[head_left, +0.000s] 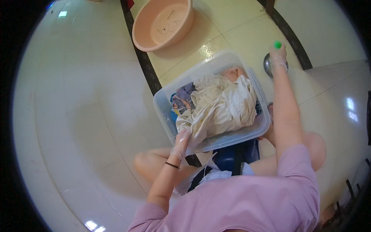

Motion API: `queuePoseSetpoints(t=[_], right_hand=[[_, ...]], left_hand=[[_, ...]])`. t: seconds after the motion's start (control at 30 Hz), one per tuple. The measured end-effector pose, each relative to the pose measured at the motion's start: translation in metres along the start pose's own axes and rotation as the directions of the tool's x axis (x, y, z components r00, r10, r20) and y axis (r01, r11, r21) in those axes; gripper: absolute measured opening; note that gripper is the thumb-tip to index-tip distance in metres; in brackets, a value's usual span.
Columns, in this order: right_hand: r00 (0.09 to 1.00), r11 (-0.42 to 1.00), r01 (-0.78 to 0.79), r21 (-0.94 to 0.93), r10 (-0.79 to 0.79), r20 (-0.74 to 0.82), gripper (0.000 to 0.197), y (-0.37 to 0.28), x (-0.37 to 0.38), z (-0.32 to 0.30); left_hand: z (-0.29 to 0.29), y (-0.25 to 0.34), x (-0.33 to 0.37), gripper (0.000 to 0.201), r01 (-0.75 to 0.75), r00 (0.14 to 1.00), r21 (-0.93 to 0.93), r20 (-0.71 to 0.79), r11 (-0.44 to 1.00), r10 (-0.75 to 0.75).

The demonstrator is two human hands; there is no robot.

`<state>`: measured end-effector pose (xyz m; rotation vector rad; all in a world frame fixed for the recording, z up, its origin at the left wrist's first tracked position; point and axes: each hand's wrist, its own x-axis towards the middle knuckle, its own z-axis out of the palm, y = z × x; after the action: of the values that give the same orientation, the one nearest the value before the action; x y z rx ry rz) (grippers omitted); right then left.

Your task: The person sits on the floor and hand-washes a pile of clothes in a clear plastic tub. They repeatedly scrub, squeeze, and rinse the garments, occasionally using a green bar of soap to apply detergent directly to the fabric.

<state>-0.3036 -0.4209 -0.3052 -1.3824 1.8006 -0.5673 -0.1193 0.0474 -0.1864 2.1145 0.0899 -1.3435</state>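
A clear plastic tub (162,112) stands on the floor before me, heaped with laundry. At its near left rim, my left hand (181,142), in a thin clear glove, is closed on an off-white garment (228,104). A purple patterned cloth (183,98) and a peach-coloured cloth (234,73) lie beside that garment in the tub. My right hand (279,56), also gloved, reaches out to the right of the tub, closed around a thing with a bright green round end (277,45); the rest of it is hidden. Just beside and below that hand is a round shiny metal bowl (267,65).
A large peach-coloured basin (158,29) stands on the tiles beyond the tub. A dark floor strip (141,58) runs along the tub's left. My knees are on either side of the tub's near end, with a dark blue seat (235,156) between them.
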Motion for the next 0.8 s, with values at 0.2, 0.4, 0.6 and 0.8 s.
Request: queuePoseSetpoints(t=[0.2,0.4,0.6,0.8], right_hand=[[0.772,0.765,0.636,0.1,-0.633,-0.059,0.065,-0.115,-0.2,-0.016],[0.362,0.511,0.859,-0.042,-0.546,0.756,0.055,-0.044,-0.388,0.071],[0.293,0.166,0.956,-0.241,-0.557,0.777,0.038,0.003,-0.375,0.104],[0.518,0.118,0.846,-0.52,-0.415,0.748,0.037,-0.013,-0.329,0.1]], left_hand=[[0.005,0.006,-0.012,0.043,-0.144,0.988,-0.293,0.006,0.945,0.152],[0.0,-0.012,0.021,0.043,-0.257,0.966,-0.216,-0.088,0.942,0.243],[-0.001,-0.071,0.053,0.042,-0.426,0.905,-0.221,-0.114,0.877,0.411],[-0.011,-0.057,0.045,0.045,-0.447,0.881,-0.154,-0.247,0.881,0.404]])
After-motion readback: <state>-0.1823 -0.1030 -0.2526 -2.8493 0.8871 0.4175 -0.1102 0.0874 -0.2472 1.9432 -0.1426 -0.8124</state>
